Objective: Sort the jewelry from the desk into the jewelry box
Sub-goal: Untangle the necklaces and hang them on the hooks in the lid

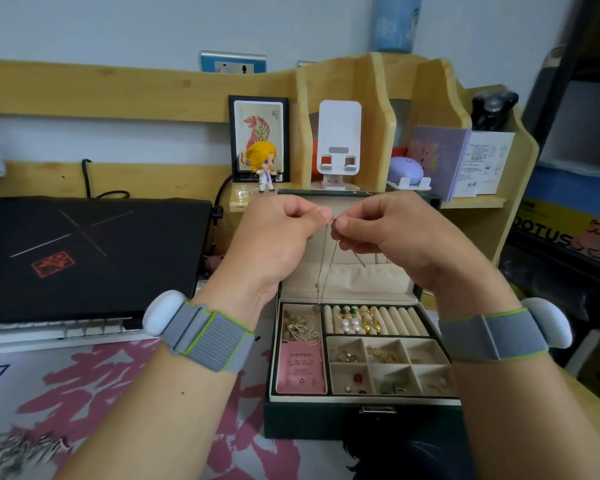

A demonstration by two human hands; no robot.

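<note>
Jewelry in play is a thin silver necklace chain (326, 261), held up above the open jewelry box (361, 415) and in front of its raised cream-lined lid (378, 278). Both hands meet over the box: the left hand (278, 237) pinches one end of the chain between thumb and forefinger, its other fingers curled in, and the right hand (388, 233) pinches the other end just beside it, fingertips nearly touching. From the pinch the chain hangs down in a narrow loop, its lowest part dangling over the back edge of the box's tray, near the long left compartment. That compartment holds a tangle of gold and silver pieces (300, 327) and a pink packet (300, 370) in front of them. To the right of it, at the back of the tray, the ring rolls (400, 320) carry pearl-and-green earrings (347, 318) and gold rings. In front of the rolls, six small square cells hold scattered small items, among them a red bead (358, 378) and a pale green piece. Each wrist wears a grey strap with a white puck. Left of the box on the tabletop lies a closed black laptop (90, 254); behind the box, a blond figurine (262, 164) stands before a framed tiger picture (258, 133), with a white phone stand (338, 143) beside it.
</note>
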